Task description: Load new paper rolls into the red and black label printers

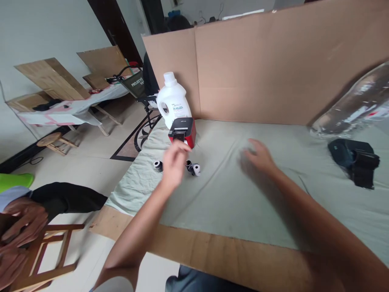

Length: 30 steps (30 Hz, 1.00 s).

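Note:
My left hand [175,160] is at the front of a small red and black box-shaped device [187,129], its fingers bent together by a dark strip on the device's front; what they hold, if anything, is hidden. Small black-and-white rolls lie on the green cloth: one [158,165] left of the hand, others [195,170] just right of it. Over the cloth to the right, my right hand [258,155] is slightly blurred, thumb and fingers apart, with nothing in it.
Behind the device stands a white jug [174,99] against a cardboard panel [249,69]. At the right are a black strapped object [355,160] and a plastic-wrapped brown item [352,101]. A seated person's hands [24,223] show at the lower left, beside the table.

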Each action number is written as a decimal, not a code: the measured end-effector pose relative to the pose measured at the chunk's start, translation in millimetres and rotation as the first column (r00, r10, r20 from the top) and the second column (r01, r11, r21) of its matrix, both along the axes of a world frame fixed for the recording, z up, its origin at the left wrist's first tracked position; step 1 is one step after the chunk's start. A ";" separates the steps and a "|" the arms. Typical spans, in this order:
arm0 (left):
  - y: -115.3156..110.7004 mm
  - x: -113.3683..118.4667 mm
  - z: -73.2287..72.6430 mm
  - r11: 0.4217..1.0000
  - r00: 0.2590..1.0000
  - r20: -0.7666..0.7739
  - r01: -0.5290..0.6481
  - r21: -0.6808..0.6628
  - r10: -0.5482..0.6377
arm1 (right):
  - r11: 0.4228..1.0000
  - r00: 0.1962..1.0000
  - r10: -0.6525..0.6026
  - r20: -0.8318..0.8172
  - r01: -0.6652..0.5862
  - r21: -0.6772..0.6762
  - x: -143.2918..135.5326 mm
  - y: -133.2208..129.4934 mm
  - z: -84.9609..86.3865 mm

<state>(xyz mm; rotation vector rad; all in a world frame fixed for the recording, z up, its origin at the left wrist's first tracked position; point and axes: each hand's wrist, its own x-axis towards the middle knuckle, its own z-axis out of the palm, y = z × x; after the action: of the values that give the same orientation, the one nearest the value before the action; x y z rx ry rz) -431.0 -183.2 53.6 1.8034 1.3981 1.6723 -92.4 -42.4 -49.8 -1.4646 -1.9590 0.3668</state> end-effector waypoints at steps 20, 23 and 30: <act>-90.8 77.1 -113.3 0.885 0.316 -0.826 0.185 -0.428 -0.466 | 0.534 0.566 -0.765 0.309 0.824 -0.188 227.1 -28.6 62.2; -90.5 77.4 -111.8 0.875 0.313 -0.817 0.181 -0.448 -0.483 | 0.665 0.681 -0.685 0.257 0.729 -0.160 171.9 -51.4 60.2; -90.0 77.1 -107.8 0.850 0.343 -0.778 0.177 -0.497 -0.526 | 0.894 0.878 -0.432 0.206 0.447 -0.025 32.6 -103.4 41.9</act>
<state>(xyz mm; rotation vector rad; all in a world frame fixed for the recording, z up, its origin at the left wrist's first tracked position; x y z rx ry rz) -353.9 -273.3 -54.2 2.6511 1.2806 0.0608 -59.9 -145.8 -7.9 -2.0007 -1.6959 0.0900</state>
